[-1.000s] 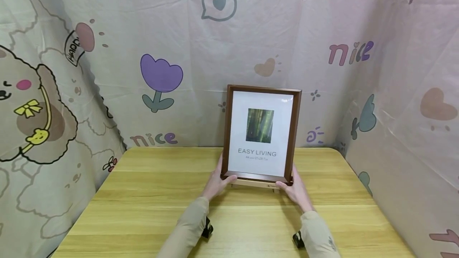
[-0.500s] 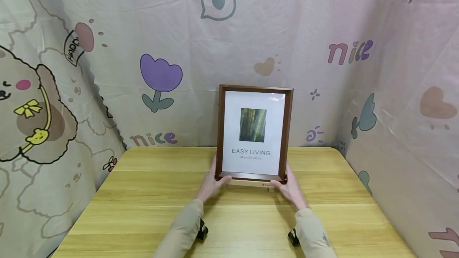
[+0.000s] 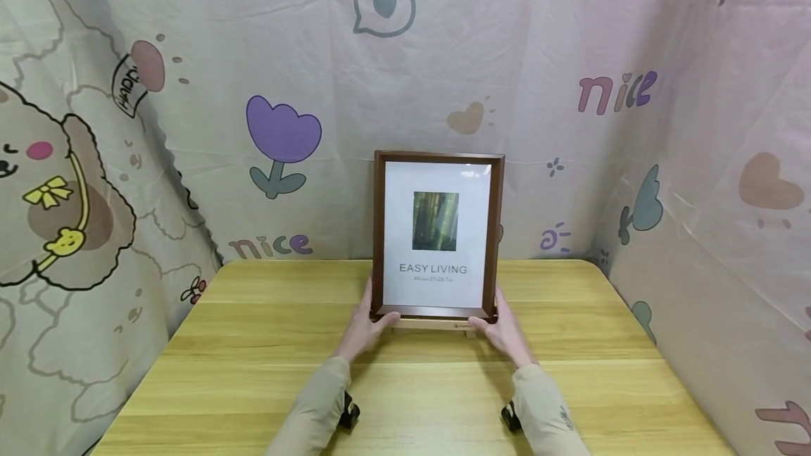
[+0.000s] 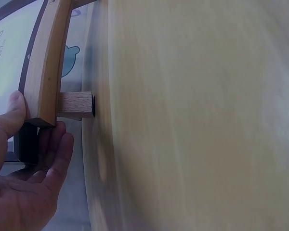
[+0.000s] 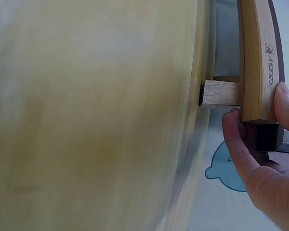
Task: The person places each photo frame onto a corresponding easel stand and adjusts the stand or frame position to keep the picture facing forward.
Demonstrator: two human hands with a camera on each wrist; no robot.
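A brown picture frame (image 3: 437, 231) with a white sheet, a small green picture and the words "EASY LIVING" stands upright, leaning slightly back. Its bottom edge sits on the ledge of a pale wooden stand (image 3: 432, 325), whose upper part is hidden behind it. My left hand (image 3: 360, 329) grips the lower left corner, thumb (image 4: 15, 109) in front and fingers curled behind. At the lower right corner my right hand (image 3: 504, 333) holds in the same way, its thumb (image 5: 284, 103) on the front. In both wrist views, short wooden legs (image 5: 221, 92) show under the ledge (image 5: 257, 62).
Under everything lies a light wood-grain table (image 3: 253, 350). Behind it and at both sides hangs a printed cloth (image 3: 393, 90) with flowers and words. The frame stands a little in front of the back cloth, near the table's far edge.
The picture frame and its stand have shifted left across the table, with both hands keeping hold. The frame's slight tilt has straightened.
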